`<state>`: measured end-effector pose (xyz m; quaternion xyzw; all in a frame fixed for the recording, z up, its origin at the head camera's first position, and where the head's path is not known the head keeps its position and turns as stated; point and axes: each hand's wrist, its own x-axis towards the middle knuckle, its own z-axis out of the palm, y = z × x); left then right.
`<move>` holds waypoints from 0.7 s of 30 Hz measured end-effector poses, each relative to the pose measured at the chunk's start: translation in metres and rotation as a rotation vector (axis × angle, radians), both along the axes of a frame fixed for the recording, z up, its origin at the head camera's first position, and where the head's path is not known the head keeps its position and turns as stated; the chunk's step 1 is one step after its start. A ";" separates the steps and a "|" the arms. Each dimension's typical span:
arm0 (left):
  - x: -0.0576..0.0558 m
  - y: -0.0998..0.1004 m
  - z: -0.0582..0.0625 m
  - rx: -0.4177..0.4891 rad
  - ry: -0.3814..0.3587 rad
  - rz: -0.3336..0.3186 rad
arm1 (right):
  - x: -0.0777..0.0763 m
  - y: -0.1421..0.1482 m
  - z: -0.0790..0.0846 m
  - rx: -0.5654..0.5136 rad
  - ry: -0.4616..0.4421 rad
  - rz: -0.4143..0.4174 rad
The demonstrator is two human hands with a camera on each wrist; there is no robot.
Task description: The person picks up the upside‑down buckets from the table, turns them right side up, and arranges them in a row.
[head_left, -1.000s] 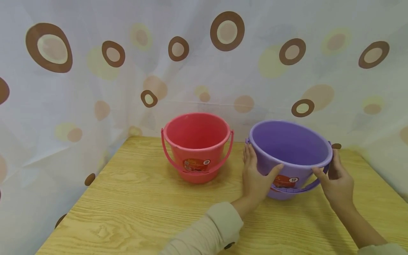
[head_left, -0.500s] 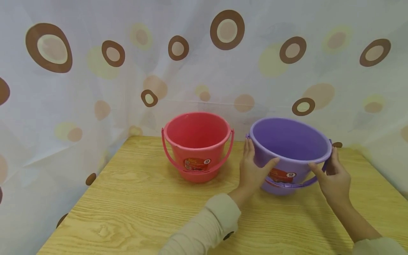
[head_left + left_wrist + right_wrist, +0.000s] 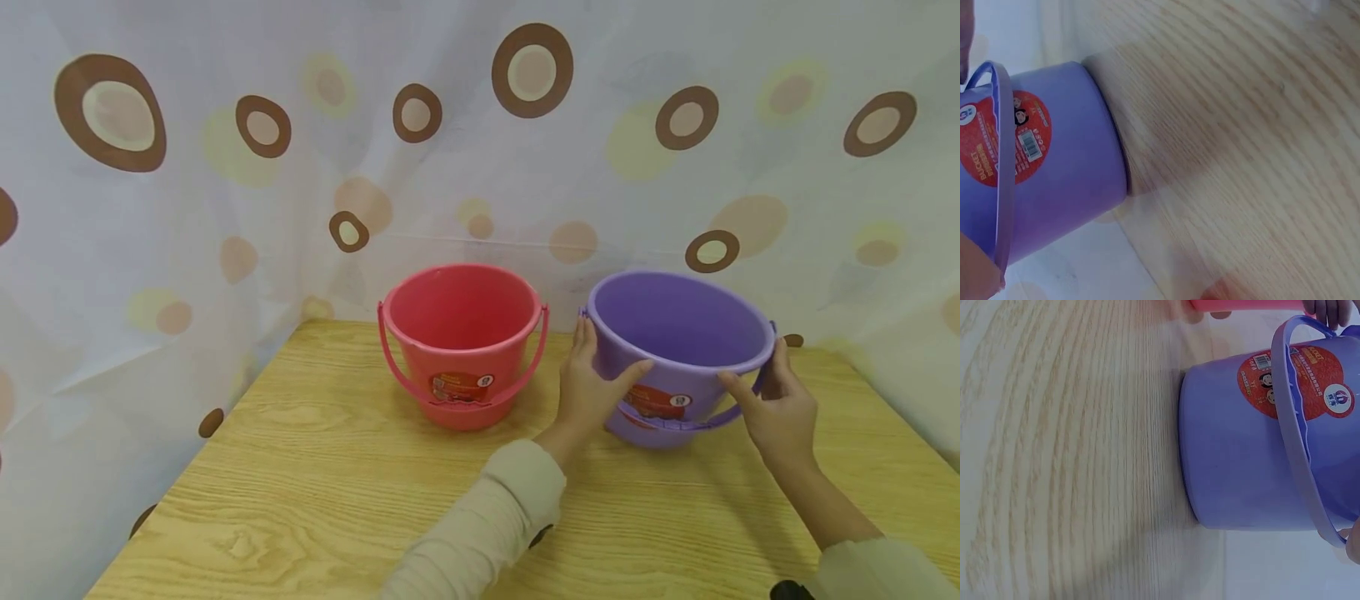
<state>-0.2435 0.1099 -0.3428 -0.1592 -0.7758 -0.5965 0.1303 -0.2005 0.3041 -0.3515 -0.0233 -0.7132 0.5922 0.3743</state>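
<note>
Both hands hold a purple plastic bucket (image 3: 611, 354) by its upper sides at the right of the table. My left hand (image 3: 591, 390) has its thumb below the front rim and its fingers along the left side. On the opposite side, my right hand (image 3: 783, 421) grips with the thumb at the front and fingers behind the handle joint. The bucket leans slightly, its mouth toward the right. Its handle (image 3: 1291, 419) hangs down across a red label (image 3: 1034, 137). In the right wrist view the bucket's base is close over the table.
A pink-red bucket (image 3: 461, 360) stands upright left of the purple one, its handle lowered in front. Wood-grain table (image 3: 315, 492) lies beneath. Behind and at the left hangs a white sheet (image 3: 450, 192) with brown and yellow circles.
The purple bucket and both hands have shifted a little to the left and farther back on the table. The pink-red bucket stays where it was.
</note>
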 end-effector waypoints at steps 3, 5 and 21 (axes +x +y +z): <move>-0.003 -0.004 0.003 -0.017 -0.035 -0.025 | -0.003 0.001 0.001 0.046 -0.033 -0.025; -0.004 -0.007 0.005 -0.025 -0.043 -0.040 | -0.004 0.001 0.001 0.076 -0.045 -0.029; 0.009 -0.029 -0.005 -0.307 0.288 -0.061 | 0.009 -0.001 0.000 0.197 0.111 -0.204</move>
